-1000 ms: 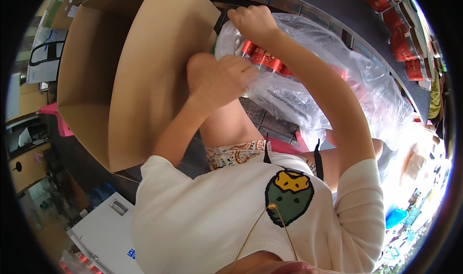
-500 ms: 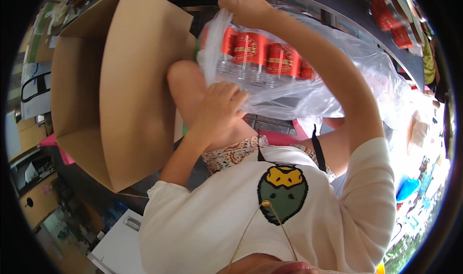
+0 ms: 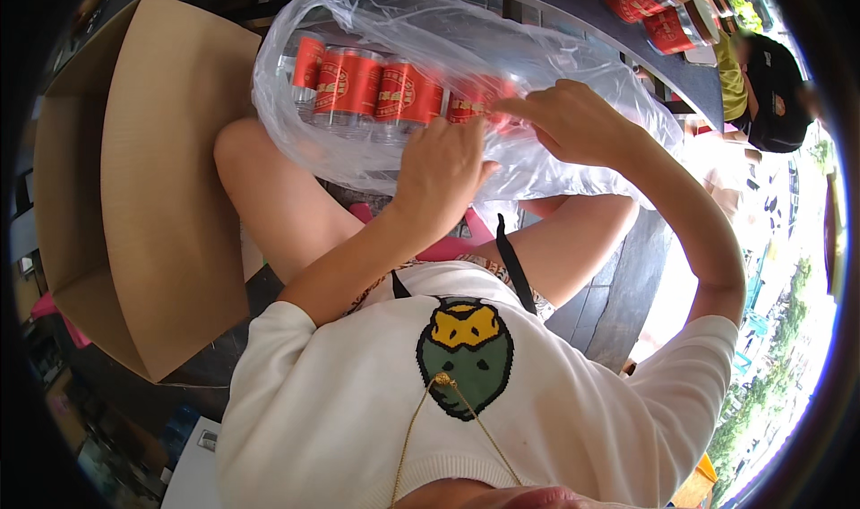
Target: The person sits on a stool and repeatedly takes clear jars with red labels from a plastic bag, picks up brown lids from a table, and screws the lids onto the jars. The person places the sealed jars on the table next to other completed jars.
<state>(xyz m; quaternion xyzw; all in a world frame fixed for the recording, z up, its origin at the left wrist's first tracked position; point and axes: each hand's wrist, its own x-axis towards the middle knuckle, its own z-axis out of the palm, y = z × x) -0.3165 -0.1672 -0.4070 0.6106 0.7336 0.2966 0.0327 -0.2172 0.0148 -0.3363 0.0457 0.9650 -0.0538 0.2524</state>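
Observation:
A large clear plastic bag (image 3: 358, 164) lies across in front of my knees. Inside it a row of clear jars (image 3: 347, 86) with red labels shows through the film. My left hand (image 3: 439, 170) is over the near side of the row, fingertips at the jars and thumb apart. Beside it, my right hand (image 3: 573, 128) reaches over the bag with its index finger stretched toward the jars. Neither hand visibly grips anything. The bag's right part is crumpled, and whatever it holds there is hard to make out.
An open cardboard box (image 3: 175, 186) stands at my left. More red-labelled jars with lids (image 3: 667, 30) stand on the dark table (image 3: 528, 3) along the far side. A person in a black cap (image 3: 778, 97) is beyond at the far right.
Both hands have let go of the bag's gathered left edge and moved right over the jars. The bag's left end now hangs loose and wide. My view has shifted to the right.

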